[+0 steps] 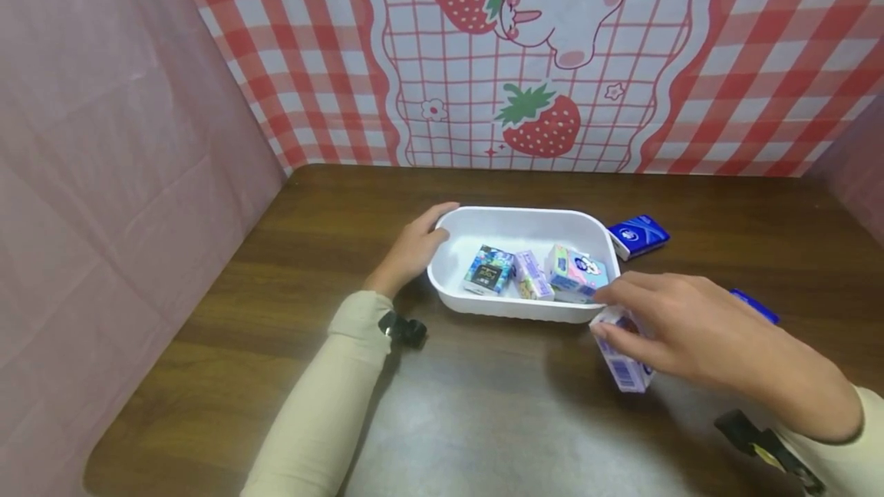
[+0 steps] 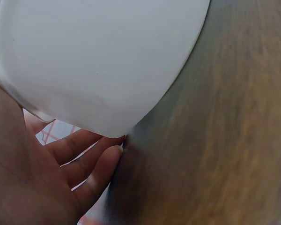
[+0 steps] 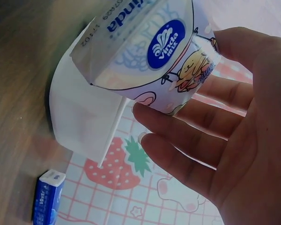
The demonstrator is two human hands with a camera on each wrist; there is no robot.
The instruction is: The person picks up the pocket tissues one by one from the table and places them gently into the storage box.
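Note:
A white plastic basin stands on the wooden table. My left hand grips its left end, thumb over the rim and the other fingers along the outer wall. My right hand holds a light purple Vinda tissue pack between thumb and fingers, just outside the basin's front right corner. In the basin lie a dark blue-green tissue pack, a slim purple tissue pack and a pink, green and blue tissue pack.
A blue tissue pack lies against the basin's right end. Another blue pack is partly hidden behind my right hand. A red-checked strawberry cloth hangs behind the table, with a pale pink curtain on the left.

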